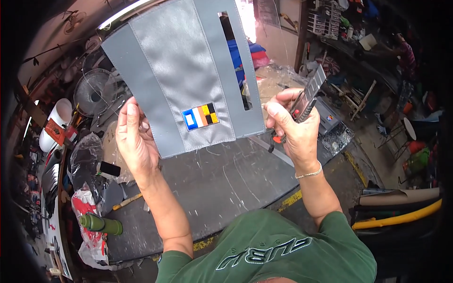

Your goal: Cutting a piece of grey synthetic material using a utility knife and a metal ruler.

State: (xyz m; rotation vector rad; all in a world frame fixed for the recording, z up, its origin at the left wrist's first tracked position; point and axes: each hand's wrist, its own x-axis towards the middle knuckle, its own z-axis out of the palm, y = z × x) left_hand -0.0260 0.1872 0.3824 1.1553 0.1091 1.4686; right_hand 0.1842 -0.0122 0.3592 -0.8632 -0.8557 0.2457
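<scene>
A grey leather-like panel (177, 52) with stitched seams is held up in front of me. It has a long slot near its right side and a small multicoloured patch (200, 116) low on its middle band. My left hand (134, 137) grips the panel's left edge, thumb on the front. At the lower right corner, the thumb and fingertips of my right hand (299, 127) meet the panel's edge. That same hand holds a snap-off utility knife (306, 107), its segmented end pointing up and away. Below it, an orange-and-black tool (278, 139) is partly hidden.
Under the panel lies a dark worktable (207, 188) with loose threads. At left are a green bottle (101, 224), a black phone (109, 169), a wooden-handled tool (127, 201) and plastic wrapping. A fan (96, 92) stands behind. A grey patched piece (330, 120) lies at right.
</scene>
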